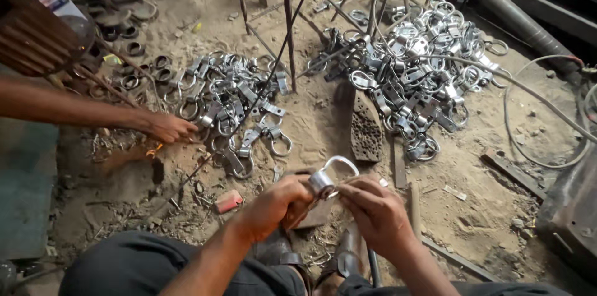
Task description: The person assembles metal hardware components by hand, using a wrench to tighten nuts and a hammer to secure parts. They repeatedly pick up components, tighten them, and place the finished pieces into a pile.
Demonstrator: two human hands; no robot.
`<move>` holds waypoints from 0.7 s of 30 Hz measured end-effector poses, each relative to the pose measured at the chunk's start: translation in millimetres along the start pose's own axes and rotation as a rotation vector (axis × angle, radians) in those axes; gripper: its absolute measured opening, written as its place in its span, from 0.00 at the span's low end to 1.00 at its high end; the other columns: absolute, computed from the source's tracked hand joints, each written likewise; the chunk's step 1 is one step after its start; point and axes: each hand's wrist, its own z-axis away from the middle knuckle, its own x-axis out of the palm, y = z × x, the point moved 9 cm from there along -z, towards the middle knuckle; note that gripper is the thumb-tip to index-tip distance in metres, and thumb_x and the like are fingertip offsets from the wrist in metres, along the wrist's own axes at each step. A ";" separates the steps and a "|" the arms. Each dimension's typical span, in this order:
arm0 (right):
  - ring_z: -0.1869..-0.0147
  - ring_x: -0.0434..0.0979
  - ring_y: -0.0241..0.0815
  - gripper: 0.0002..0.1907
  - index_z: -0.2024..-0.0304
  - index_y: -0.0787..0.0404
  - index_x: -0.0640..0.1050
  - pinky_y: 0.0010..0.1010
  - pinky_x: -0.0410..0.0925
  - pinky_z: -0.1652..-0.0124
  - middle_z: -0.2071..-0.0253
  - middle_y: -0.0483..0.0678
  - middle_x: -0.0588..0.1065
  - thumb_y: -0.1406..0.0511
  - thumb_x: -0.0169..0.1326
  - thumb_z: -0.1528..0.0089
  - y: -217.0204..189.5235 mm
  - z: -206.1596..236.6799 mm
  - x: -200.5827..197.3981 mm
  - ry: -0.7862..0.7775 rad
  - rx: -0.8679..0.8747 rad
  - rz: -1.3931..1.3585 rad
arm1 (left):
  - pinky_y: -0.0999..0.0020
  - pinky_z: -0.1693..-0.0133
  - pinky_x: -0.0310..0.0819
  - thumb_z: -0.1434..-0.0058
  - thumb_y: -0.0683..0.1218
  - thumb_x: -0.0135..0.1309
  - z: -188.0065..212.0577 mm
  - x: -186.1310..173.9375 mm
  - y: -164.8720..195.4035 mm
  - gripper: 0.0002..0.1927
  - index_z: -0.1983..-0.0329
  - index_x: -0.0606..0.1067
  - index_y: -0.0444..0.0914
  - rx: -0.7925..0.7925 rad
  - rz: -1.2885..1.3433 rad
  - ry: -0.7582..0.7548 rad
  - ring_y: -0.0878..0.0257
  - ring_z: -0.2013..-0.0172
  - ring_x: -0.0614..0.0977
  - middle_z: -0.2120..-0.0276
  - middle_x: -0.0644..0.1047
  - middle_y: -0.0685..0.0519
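Nearest the camera, the left hand (pixel 277 204) and the right hand (pixel 373 209) meet over the person's knees, both closed with fingers curled on one metal ring clamp (pixel 328 178), gripping it from either side. Its shiny band sits between the fingertips while its curved ring rises away from the person, so its long axis runs roughly away from the body, tilted a little rightward. Bare sandy ground (pixel 485 209) lies open to the right of the clamp; to its left a small red block (pixel 228 201) lies on the dirt. Just beyond the clamp a dark perforated metal block (pixel 365 131) stands in the sand, with a flat bar beside it. Farther out and left of the clamp spreads a pile of like ring fittings (pixel 230 100), where another person's hand (pixel 169 127) reaches in from the left edge, fingers bent down on the pieces. Farther out and right lies a larger, brighter heap of fittings (pixel 416 66), crossed by a pale cable (pixel 528 94). Thin dark rods (pixel 289 28) rise between the two heaps.
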 end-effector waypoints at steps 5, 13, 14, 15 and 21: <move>0.53 0.82 0.49 0.11 0.54 0.65 0.82 0.37 0.74 0.56 0.57 0.52 0.81 0.70 0.58 0.40 4.0 -3.5 12.1 -0.084 -0.040 -0.026 | 0.74 0.69 0.69 0.33 0.43 0.44 -1.4 -15.2 -10.0 0.12 0.69 0.74 0.34 0.245 -0.349 0.100 0.69 0.73 0.73 0.66 0.73 0.52; 0.51 0.82 0.50 0.10 0.55 0.64 0.82 0.37 0.75 0.53 0.56 0.52 0.81 0.70 0.58 0.39 13.4 -22.3 20.7 -0.075 -0.047 0.015 | 0.73 0.73 0.63 0.27 0.50 0.47 -9.4 -11.3 8.9 0.10 0.59 0.72 0.38 0.260 -0.157 -0.010 0.67 0.73 0.68 0.66 0.69 0.52; 0.50 0.82 0.50 0.10 0.55 0.63 0.82 0.38 0.75 0.53 0.56 0.52 0.81 0.70 0.58 0.39 11.6 -25.5 22.9 -0.078 -0.058 0.028 | 0.73 0.77 0.57 0.27 0.53 0.46 -11.9 -11.7 -8.2 0.12 0.57 0.71 0.40 -0.003 0.109 -0.037 0.68 0.79 0.65 0.77 0.66 0.55; 0.50 0.82 0.50 0.10 0.55 0.63 0.82 0.38 0.75 0.53 0.56 0.52 0.81 0.70 0.58 0.40 9.5 -28.3 24.6 -0.080 -0.072 0.041 | 0.74 0.75 0.59 0.28 0.56 0.44 -12.9 -17.0 -7.3 0.15 0.59 0.72 0.40 -0.042 0.085 0.026 0.69 0.78 0.65 0.77 0.67 0.57; 0.47 0.82 0.50 0.11 0.56 0.61 0.83 0.39 0.75 0.51 0.58 0.50 0.80 0.72 0.58 0.42 -3.7 -36.9 32.4 -0.106 -0.109 0.071 | 0.74 0.72 0.58 0.26 0.63 0.41 -16.3 -20.7 10.4 0.25 0.69 0.69 0.39 0.059 -0.195 0.186 0.71 0.75 0.63 0.77 0.63 0.61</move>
